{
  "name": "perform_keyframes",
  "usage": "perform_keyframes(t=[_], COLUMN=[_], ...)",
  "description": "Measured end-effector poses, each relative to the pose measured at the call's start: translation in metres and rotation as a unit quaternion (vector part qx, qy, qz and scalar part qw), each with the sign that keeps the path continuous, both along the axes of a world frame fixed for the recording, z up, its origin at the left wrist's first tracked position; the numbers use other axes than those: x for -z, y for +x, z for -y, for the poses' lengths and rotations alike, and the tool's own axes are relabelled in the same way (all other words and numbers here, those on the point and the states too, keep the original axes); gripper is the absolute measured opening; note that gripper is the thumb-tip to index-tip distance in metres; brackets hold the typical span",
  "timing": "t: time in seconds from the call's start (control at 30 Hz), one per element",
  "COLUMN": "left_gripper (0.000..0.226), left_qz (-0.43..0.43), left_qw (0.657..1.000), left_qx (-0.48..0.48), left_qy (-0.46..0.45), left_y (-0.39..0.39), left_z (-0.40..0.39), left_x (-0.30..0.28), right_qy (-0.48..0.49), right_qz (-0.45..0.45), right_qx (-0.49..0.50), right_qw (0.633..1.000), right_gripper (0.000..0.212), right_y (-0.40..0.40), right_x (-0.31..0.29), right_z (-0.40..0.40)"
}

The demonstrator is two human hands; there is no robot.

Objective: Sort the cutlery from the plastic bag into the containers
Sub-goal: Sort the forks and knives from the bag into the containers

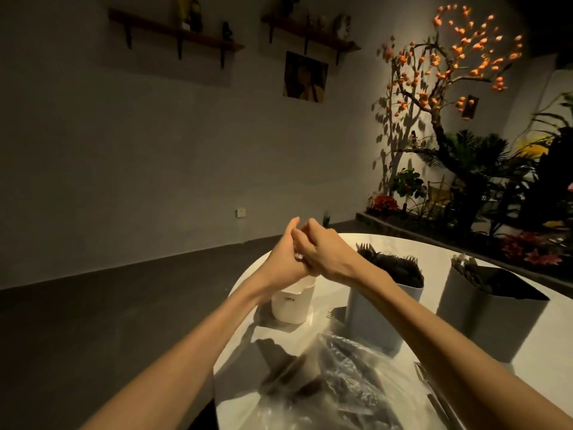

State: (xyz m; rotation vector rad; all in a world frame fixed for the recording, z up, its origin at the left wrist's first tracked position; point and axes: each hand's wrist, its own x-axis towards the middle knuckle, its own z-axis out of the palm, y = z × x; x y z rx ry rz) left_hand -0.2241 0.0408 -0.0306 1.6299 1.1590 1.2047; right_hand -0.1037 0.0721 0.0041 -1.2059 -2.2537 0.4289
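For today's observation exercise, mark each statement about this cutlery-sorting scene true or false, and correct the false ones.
1. Both hands are raised together above the white container. True: the left hand and right hand meet over the white container.
2. The middle grey container is empty. False: the middle grey container holds dark forks.
3. The plastic bag lies on the table nearest the person. True: the plastic bag sits at the near edge of the white table.
4. The containers stand on the floor. False: all three, including the right grey container, stand on the table.
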Motion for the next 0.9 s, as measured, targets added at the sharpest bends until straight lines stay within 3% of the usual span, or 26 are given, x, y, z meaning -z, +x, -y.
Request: perform_keyframes(t=[0.13, 0.23, 0.4, 0.57, 0.7, 0.9], left_gripper=[0.118, 0.118, 0.089, 0.055, 0.033, 0.028], left_qz=[-0.041, -0.045, -0.018, -0.106, -0.083, -0.073], left_qw=[0.998, 0.998, 0.999, 0.992, 0.989, 0.985], left_qx=[-0.005, -0.008, -0.004, -0.054, -0.117, -0.154], left_qy=[-0.04, -0.046, -0.029, 0.029, 0.026, 0.003], left_y=[-0.014, -0.016, -0.025, -0.049, -0.058, -0.058], left_z=[-0.024, -0.038, -0.058, -0.071, -0.071, -0.062], left_x=[0.004, 0.016, 0.019, 0.027, 0.041, 0.061], right_qy=[-0.056, -0.052, 0.004, 0.036, 0.034, 0.015], right_qz=[0.019, 0.044, -0.012, -0.035, 0.086, 0.25], right_qx=[-0.029, -0.027, 0.002, 0.053, 0.067, 0.018], right_qw=[0.998, 0.997, 1.0, 0.997, 0.993, 0.968], right_gripper=[0.038, 0.035, 0.032, 0.028, 0.036, 0.045], right_y=[-0.008, -0.015, -0.015, -0.006, -0.01, -0.017], right_x=[0.004, 0.016, 0.035, 0.04, 0.055, 0.082], right_z=[-0.03, -0.046, -0.062, -0.071, -0.074, -0.072])
